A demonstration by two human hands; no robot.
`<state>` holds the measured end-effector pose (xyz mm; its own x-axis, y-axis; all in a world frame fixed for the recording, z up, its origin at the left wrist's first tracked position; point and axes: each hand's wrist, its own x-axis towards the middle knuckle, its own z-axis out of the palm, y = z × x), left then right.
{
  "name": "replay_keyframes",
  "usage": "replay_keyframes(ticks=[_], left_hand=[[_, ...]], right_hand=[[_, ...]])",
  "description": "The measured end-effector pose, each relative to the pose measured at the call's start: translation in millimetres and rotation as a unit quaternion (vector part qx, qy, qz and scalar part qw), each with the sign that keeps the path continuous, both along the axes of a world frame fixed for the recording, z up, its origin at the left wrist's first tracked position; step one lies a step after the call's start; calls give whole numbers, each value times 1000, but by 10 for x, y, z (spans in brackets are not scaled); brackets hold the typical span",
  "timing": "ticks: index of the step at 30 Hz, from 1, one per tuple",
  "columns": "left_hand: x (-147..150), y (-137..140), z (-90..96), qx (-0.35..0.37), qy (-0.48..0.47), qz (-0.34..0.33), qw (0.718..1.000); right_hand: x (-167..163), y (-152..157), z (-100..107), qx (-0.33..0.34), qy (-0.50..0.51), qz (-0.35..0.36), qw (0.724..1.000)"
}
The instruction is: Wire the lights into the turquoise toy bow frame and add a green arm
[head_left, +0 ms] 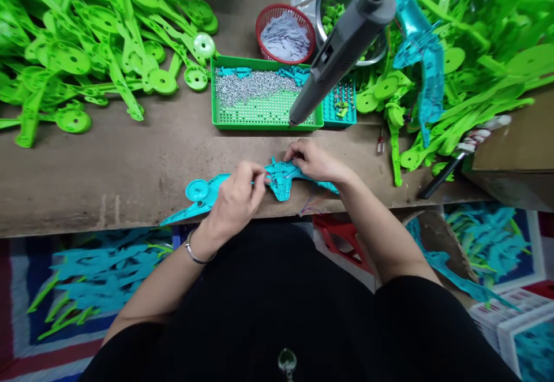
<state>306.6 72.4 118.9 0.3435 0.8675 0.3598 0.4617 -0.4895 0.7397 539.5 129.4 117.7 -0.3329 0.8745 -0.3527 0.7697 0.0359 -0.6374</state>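
Head view: blue plastic shell (282, 187) on table (142, 180), near front edge, wires (305, 206) just beside. Left hand (237, 195): fingertips bunched at shell's middle (can't tell if pinching anything). Right hand (318, 161): fingers bent at upper edge, grip unclear. Probably wire-seating step; next move calls for steady shell.

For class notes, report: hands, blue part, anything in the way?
Left hand and right hand at blue part. Part on table. Gray tool partly hides green tray.
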Motion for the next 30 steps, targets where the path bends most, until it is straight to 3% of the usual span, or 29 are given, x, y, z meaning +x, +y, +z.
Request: replay_keyframes(ticks=[3,7,11,15,18,20,22,27,30], left_hand=[[-97,38,14,-73,-29,40,996],[-156,-14,-38,-172,-105,41,979],[-57,-11,-70,-202,-134,34,970],[42,64,-43,-241,-238,70,938],[5,69,3,-168,-214,99,957],[-82,37,43,-79,-136,69,985],[-199,-9,77,-17,-84,38,996],[-510,-91,50,-43,-94,125,987],[-657,-113,-2,-32,-32,148,988]], right_hand=[[-9,-32,2,16,-13,1,1000],[-41,-95,13,74,-24,-7,997],[-72,-147,58,124,-8,11,992],[-63,-146,91,110,1,44,993],[-33,-140,87,105,-16,36,994],[-13,-143,80,101,-21,29,994],[5,-142,80,103,-20,26,994],[51,-85,123,94,3,25,995],[101,-55,193,85,10,-1,996]])
